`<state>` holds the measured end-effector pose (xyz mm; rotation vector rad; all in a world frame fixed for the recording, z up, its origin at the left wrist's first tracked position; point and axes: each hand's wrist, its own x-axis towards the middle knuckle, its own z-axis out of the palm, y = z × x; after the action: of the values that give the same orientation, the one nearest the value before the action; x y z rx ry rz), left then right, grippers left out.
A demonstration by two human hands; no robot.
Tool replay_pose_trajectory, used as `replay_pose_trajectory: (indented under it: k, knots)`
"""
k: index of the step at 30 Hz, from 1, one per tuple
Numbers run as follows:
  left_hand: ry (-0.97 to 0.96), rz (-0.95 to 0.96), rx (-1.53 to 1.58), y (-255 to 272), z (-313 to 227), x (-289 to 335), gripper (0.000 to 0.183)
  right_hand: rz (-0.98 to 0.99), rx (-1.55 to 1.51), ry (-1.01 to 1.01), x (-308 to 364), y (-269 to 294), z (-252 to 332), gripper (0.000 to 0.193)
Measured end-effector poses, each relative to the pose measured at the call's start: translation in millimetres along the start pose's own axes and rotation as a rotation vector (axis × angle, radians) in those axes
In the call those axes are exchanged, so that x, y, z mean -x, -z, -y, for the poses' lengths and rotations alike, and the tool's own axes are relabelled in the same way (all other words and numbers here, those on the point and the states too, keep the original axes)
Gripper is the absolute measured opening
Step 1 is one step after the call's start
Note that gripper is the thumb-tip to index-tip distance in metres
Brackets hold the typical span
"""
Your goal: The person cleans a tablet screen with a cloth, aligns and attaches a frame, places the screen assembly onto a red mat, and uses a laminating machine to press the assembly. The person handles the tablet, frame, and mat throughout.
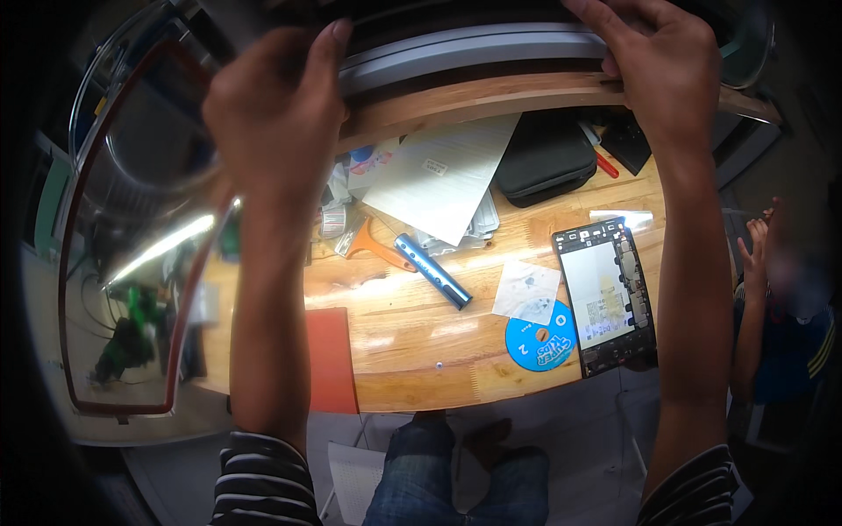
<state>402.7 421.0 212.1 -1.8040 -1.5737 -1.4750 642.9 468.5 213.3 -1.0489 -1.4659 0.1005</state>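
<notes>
My left hand (281, 110) and my right hand (662, 66) are both raised over the far edge of the table, fingers curled and thumbs turned inward. Between them, along the top of the view, runs a dark strip (456, 12) that both hands seem to grip. Most of it is cut off, so its kind cannot be made out. Just below it lie a pale grey bar (474, 48) and a wooden ledge (482, 101). On the table between my forearms are an opened phone or tablet (605, 294), a blue disc (539, 337) and a blue cylindrical tool (434, 272).
A white sheet (447, 175) and a black zip case (545, 158) lie toward the back. Near them are an orange plastic tool (381, 247) and a small clear bag (528, 292). A red-rimmed transparent panel (167, 408) stands left. Another person's hand (754, 250) shows at right.
</notes>
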Motion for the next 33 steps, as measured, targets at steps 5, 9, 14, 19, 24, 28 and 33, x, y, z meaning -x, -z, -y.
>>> replay_pose_trajectory:
  k: [5,9,14,19,24,28,33]
  knots:
    - [0.072,0.045,0.097,-2,-2,-2,0.018,0.206,-0.194,-0.094,-21,16,-18,0.021]
    - [0.064,0.048,0.064,-1,-3,-3,0.018,0.166,-0.174,-0.015,-15,11,-9,0.022]
    - [0.088,0.054,0.05,-2,-3,-3,0.019,0.113,-0.054,-0.003,-9,8,10,0.022]
    - [0.136,0.067,0.039,-1,-3,-3,0.022,-0.091,0.254,0.11,8,-4,25,0.024]
    - [-0.011,-0.022,-0.081,-1,-1,0,0.026,-0.071,0.259,0.074,7,-4,20,0.023]
    - [0.008,-0.015,-0.042,-2,5,5,0.03,0.061,0.306,-0.018,-3,2,2,0.037]
    - [0.103,0.039,-0.009,9,-5,14,0.022,0.092,0.242,-0.004,-1,8,-8,0.04]
